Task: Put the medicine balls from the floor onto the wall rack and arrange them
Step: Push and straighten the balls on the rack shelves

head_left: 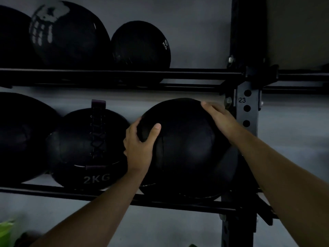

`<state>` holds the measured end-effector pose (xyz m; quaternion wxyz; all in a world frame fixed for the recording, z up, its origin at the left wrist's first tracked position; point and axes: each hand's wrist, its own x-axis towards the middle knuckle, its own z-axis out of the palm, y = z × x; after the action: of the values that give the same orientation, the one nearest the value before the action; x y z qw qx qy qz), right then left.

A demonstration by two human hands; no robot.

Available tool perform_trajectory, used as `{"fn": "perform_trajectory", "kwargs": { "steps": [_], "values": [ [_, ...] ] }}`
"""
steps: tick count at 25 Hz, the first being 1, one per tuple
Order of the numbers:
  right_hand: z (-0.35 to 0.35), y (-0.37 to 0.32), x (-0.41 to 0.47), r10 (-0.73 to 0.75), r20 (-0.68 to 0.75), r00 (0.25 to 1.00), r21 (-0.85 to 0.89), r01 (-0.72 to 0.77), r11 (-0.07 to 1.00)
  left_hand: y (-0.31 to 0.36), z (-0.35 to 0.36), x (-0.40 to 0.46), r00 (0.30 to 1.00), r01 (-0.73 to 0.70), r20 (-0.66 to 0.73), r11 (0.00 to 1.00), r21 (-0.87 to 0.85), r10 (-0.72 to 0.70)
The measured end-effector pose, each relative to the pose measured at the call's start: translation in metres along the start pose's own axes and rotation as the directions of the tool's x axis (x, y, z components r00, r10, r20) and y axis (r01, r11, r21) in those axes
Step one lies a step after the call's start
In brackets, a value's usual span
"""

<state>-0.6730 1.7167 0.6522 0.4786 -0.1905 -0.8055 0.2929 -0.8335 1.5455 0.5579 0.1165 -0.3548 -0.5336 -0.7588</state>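
Observation:
A big black medicine ball [187,148] rests on the lower rails of the wall rack [53,192], at the right end beside the upright post [247,111]. My left hand [139,143] grips its left side with the thumb across the front. My right hand [218,116] lies on its upper right. To its left on the same rails sit a black ball marked 2KG [85,148] and a larger black ball [19,136]. My left hand is wedged between the held ball and the 2KG ball.
The upper rails [124,73] carry a small black ball [140,45], a big ball with white print [69,36] and part of another at the far left. The grey wall lies behind. Green leaves [6,230] show at the bottom left.

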Motion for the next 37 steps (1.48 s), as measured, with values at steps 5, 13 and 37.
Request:
{"fn": "perform_trajectory", "kwargs": {
  "steps": [5,13,37],
  "values": [
    [-0.007,0.003,-0.028,-0.057,-0.035,0.998,-0.167,0.051,0.985,-0.006,-0.029,0.022,0.976,0.033,0.216,0.999,0.006,-0.033],
    [0.002,-0.002,-0.027,0.118,-0.126,0.985,0.023,-0.116,0.993,0.02,0.006,0.025,0.965,0.26,0.026,0.963,0.077,-0.263],
    [0.015,-0.013,-0.043,0.047,-0.134,0.99,-0.083,-0.059,0.995,0.026,-0.003,0.027,0.974,0.215,0.034,0.966,0.146,-0.222]
  ]
}}
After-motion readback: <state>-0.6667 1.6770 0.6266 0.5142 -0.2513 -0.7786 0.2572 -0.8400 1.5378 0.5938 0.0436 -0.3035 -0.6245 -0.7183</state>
